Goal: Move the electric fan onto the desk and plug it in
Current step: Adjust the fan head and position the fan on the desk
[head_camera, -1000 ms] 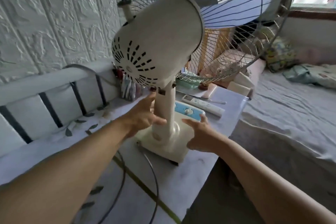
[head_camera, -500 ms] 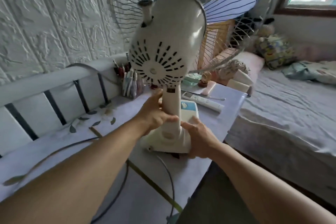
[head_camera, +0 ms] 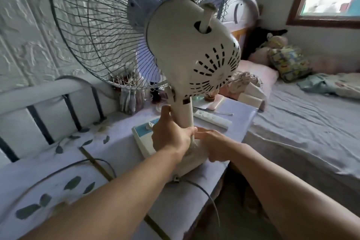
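Note:
A cream electric fan (head_camera: pixel 192 58) with blue blades and a wire cage stands on the desk (head_camera: pixel 120 148), which has a pale cloth with a leaf print. Its cage faces the left wall and its motor housing faces me. My left hand (head_camera: pixel 171 134) is wrapped around the fan's neck just above the base. My right hand (head_camera: pixel 212 144) grips the right side of the base (head_camera: pixel 144 138). The fan's grey cord (head_camera: pixel 206 195) leaves the rear of the base and hangs over the desk's near edge; another loop lies across the desk at the left. The plug is out of sight.
A white remote (head_camera: pixel 212 118) and a pen holder (head_camera: pixel 128 101) sit at the back of the desk. A metal rail (head_camera: pixel 44 91) runs along the textured wall at the left. A bed (head_camera: pixel 303 122) with pillows and cloth lies close on the right.
The fan has been turned on the desk: its cage swung from the right toward the left wall. My left hand closed fully around the neck and my right hand shifted along the base.

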A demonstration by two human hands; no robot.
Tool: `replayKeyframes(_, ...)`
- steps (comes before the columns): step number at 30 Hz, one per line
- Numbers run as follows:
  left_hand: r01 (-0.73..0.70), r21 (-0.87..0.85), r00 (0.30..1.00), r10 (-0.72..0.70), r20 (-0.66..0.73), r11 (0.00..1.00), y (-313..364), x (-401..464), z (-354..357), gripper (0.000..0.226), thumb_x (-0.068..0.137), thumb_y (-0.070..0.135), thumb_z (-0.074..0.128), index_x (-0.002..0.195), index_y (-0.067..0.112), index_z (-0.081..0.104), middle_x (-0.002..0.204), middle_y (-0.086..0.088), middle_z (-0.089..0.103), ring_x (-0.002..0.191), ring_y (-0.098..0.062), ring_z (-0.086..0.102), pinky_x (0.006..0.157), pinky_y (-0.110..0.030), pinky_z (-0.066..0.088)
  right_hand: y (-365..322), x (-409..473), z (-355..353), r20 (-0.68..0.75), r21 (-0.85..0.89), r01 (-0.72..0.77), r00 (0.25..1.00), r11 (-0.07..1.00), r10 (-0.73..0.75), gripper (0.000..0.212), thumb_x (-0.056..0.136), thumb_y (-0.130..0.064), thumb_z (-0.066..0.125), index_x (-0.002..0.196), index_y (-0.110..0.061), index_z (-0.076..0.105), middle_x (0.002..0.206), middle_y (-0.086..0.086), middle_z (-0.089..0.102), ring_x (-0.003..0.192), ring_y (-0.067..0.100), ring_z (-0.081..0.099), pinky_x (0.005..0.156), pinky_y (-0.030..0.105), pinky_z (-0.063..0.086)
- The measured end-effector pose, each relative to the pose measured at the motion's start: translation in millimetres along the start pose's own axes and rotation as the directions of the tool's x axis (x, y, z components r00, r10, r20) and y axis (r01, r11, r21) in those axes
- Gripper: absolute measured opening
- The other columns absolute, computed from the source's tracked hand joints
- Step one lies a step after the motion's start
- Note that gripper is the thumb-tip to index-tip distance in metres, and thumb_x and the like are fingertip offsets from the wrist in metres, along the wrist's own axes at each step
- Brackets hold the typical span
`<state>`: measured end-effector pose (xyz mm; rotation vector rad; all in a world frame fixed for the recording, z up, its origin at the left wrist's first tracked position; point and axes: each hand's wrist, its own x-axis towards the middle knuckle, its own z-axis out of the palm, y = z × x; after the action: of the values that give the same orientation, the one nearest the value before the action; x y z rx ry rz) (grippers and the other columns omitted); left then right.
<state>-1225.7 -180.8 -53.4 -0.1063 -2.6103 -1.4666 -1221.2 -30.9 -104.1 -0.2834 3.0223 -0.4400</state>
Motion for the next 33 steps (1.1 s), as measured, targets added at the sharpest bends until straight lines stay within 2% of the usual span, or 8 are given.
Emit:
replayKeyframes(3, 0.004, 0.003, 1.000, -0.004, -0.016, 1.000, 1.5, 2.1, 4.5, 0.058, 0.061, 0.029, 0.085, 0.103, 0.024, 0.046, 0.111, 0.001, 0.070, 0.101, -0.027, 0.066, 0.088, -0.041, 0.054, 7.4, 3.8, -0.6, -0.007, 0.004, 0.066, 0.998, 0.998, -0.066, 0.079, 0.062, 0.003, 0.064, 0.135, -0.024, 0.049, 0.144, 0.001, 0.043, 0.119, 0.012, 0.041, 0.082, 0.004, 0.023)
replayKeyframes(5, 0.002, 0.001, 1.000, -0.002, -0.013, 1.000, 0.8, 2.7, 5.3, 0.056, 0.061, 0.029, 0.085, 0.099, 0.027, 0.043, 0.109, 0.002, 0.070, 0.099, -0.026, 0.067, 0.086, -0.039, 0.054, 8.7, 4.4, 0.6, -0.016, -0.014, 0.075, 0.997, 0.997, -0.075, 0.079, 0.065, 0.002, 0.062, 0.137, -0.026, 0.045, 0.146, 0.000, 0.040, 0.122, 0.014, 0.042, 0.082, 0.005, 0.025)
replayKeyframes(11, 0.048, 0.043, 0.991, -0.053, 0.123, 0.998, 1.5, 8.3, -3.5, 0.057, 0.063, 0.038, 0.082, 0.099, 0.027, 0.039, 0.117, -0.001, 0.067, 0.104, -0.025, 0.065, 0.090, -0.035, 0.051, -1.3, -11.5, -11.8, 0.038, -0.043, -0.046, 0.998, 0.998, 0.047, 0.089, 0.079, -0.001, 0.057, 0.150, -0.030, 0.010, 0.160, 0.003, 0.008, 0.145, 0.023, 0.019, 0.110, 0.031, 0.033)
replayKeyframes(15, 0.091, 0.085, 0.958, -0.110, 0.264, 0.992, 11.7, 6.2, -27.4, 0.076, 0.066, 0.038, 0.081, 0.126, 0.020, 0.037, 0.133, -0.008, 0.056, 0.119, -0.028, 0.055, 0.101, -0.034, 0.043, -18.0, -39.3, -38.6, 0.051, 0.046, -0.140, 0.989, 0.989, 0.138, 0.094, 0.076, -0.009, 0.066, 0.149, -0.031, 0.011, 0.160, 0.007, 0.001, 0.148, 0.026, 0.005, 0.115, 0.042, 0.026)
replayKeyframes(19, 0.091, 0.139, 0.946, -0.129, 0.296, 0.986, 30.7, -8.3, -62.0, 0.086, 0.068, 0.032, 0.080, 0.137, 0.020, 0.032, 0.135, -0.011, 0.051, 0.120, -0.028, 0.053, 0.099, -0.034, 0.042, -38.2, -71.1, -68.1, -0.015, 0.160, -0.173, 0.984, 0.972, 0.178, 0.095, 0.072, -0.020, 0.074, 0.148, -0.030, 0.017, 0.157, 0.006, 0.011, 0.145, 0.027, 0.015, 0.113, 0.042, 0.030)
replayKeyframes(25, 0.065, 0.163, 0.931, -0.119, 0.346, 0.985, 55.6, -16.8, -114.4, 0.074, 0.071, 0.029, 0.075, 0.134, 0.022, 0.037, 0.131, -0.007, 0.057, 0.119, -0.027, 0.054, 0.088, -0.029, 0.043, -66.7, -102.3, -118.5, -0.161, 0.210, -0.230, 0.951, 0.950, 0.265, 0.103, 0.069, -0.023, 0.078, 0.149, -0.026, 0.013, 0.157, 0.008, 0.013, 0.144, 0.027, 0.014, 0.112, 0.043, 0.026)
replayKeyframes(31, 0.095, 0.078, 0.914, -0.118, 0.387, 0.992, 67.1, -9.0, -135.6, 0.073, 0.075, 0.025, 0.073, 0.137, 0.023, 0.036, 0.135, -0.003, 0.055, 0.120, -0.024, 0.054, 0.099, -0.032, 0.044, -100.9, -102.3, -164.3, -0.382, 0.407, -0.218, 0.842, 0.887, 0.382, 0.125, 0.055, -0.039, 0.086, 0.149, -0.029, 0.004, 0.152, 0.004, 0.024, 0.138, 0.023, 0.024, 0.101, 0.029, 0.025)
replayKeyframes(33, 0.078, 0.084, 0.912, -0.105, 0.397, 0.993, 67.3, -4.4, -136.7, 0.067, 0.077, 0.024, 0.071, 0.135, 0.022, 0.038, 0.134, -0.003, 0.056, 0.122, -0.024, 0.053, 0.095, -0.028, 0.041, -114.7, -94.5, -173.0, -0.428, 0.447, -0.223, 0.797, 0.867, 0.426, 0.132, 0.049, -0.048, 0.086, 0.149, -0.029, 0.002, 0.152, 0.003, 0.026, 0.137, 0.023, 0.026, 0.097, 0.029, 0.024)
